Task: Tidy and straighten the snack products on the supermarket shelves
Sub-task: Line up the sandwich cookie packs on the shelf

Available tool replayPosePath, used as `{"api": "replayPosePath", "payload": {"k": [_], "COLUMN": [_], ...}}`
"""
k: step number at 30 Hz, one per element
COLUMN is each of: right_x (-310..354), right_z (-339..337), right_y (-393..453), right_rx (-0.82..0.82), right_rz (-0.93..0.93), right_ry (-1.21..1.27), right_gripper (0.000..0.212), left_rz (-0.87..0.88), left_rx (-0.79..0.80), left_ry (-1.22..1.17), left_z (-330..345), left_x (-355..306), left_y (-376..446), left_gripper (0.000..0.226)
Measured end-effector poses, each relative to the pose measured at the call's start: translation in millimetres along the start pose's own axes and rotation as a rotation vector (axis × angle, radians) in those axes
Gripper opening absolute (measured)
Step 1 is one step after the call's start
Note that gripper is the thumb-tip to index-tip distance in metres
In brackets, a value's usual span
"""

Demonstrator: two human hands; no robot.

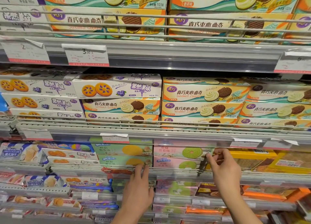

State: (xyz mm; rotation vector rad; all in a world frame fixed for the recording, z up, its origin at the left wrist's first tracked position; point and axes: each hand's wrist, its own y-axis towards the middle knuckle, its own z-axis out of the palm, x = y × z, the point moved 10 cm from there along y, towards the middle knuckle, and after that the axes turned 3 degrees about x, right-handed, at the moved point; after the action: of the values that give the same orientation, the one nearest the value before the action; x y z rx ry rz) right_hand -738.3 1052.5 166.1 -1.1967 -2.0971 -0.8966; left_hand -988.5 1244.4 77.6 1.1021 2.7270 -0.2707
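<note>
Our left hand (140,181) rests flat-fingered on the green box (124,160); our right hand (222,164) pinches the pink box (178,152) at its end. Pulling unevenly could tip it over the wire rail (168,170) below our fingertips.

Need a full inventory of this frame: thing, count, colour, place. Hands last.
Orange-and-teal sandwich cookie boxes: many, stacked, top and middle shelves.
White-and-purple blueberry cookie boxes: several, middle shelf left.
Pale green boxes: two stacked, third shelf centre.
Pink boxes with green cookie: two stacked, third shelf, right of the green ones.
Blue-and-white wafer packs: third shelf, far left.
Yellow-orange packs: third shelf right.
White price tags: several, on shelf rails.
Left hand: fingers at the green boxes' front.
Right hand: fingers at the pink boxes' right end.
</note>
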Motion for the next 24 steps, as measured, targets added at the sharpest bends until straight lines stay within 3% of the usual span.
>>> {"api": "replayPosePath", "payload": {"k": [13, 16, 20, 24], "right_x": [-2.7, -0.4, 3.2, 41.4], "right_z": [9.9, 8.1, 4.4, -0.8], "right_y": [8.8, 0.8, -16.1, -29.1], "right_rx": [0.055, 0.073, 0.136, 0.263], "right_rz": [0.036, -0.028, -0.078, -0.273], "right_ry": [-0.018, 0.01, 0.039, 0.093], "right_gripper": [0.029, 0.018, 0.021, 0.022], "left_rz": [0.004, 0.018, 0.04, 0.031], "left_rx": [-0.005, -0.005, 0.009, -0.062], "left_ry": [0.011, 0.029, 0.076, -0.055], "left_z": [0.4, -1.1, -6.4, -29.3], "left_x": [-3.3, -3.8, 0.1, 5.5], "left_y": [-0.4, -0.2, 1.5, -10.6], "left_gripper": [0.079, 0.079, 0.075, 0.059]}}
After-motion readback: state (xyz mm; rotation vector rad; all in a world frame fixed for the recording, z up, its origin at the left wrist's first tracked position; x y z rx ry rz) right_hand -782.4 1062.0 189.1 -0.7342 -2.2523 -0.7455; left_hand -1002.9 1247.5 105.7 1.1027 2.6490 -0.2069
